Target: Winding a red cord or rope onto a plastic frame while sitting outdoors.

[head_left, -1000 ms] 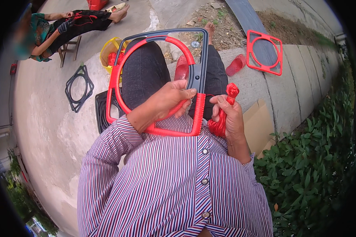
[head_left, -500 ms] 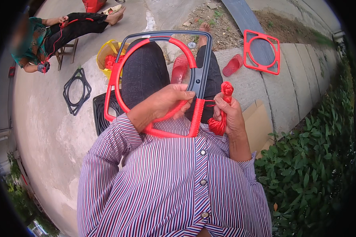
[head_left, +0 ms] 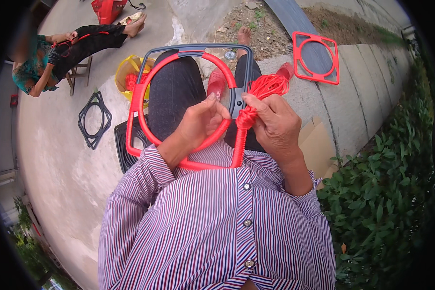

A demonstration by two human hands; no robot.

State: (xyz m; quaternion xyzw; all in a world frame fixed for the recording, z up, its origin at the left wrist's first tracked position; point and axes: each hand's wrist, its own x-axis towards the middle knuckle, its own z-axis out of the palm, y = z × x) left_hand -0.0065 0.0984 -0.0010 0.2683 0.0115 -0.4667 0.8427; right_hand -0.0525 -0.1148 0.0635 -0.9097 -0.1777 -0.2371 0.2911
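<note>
A red frame with an inner ring [head_left: 145,92] rests on my lap, partly wrapped in red cord along its near and right sides. My left hand [head_left: 200,121] grips the ring's lower right curve. My right hand [head_left: 275,121] holds a bundle of red cord [head_left: 266,87] against the frame's right side, where a grey unwrapped bar [head_left: 237,92] shows. The cord winds down the bar to the frame's near corner.
Another red frame [head_left: 316,58] lies on the concrete ledge at right. Black frames [head_left: 94,118] lie on the ground at left, near a yellow basket [head_left: 125,72]. A person sits on a stool [head_left: 77,75] at far left. Green shrubs [head_left: 382,183] fill the right side.
My right hand has moved up the frame's right side, lifting the cord bundle higher. My left hand has shifted slightly along the ring.
</note>
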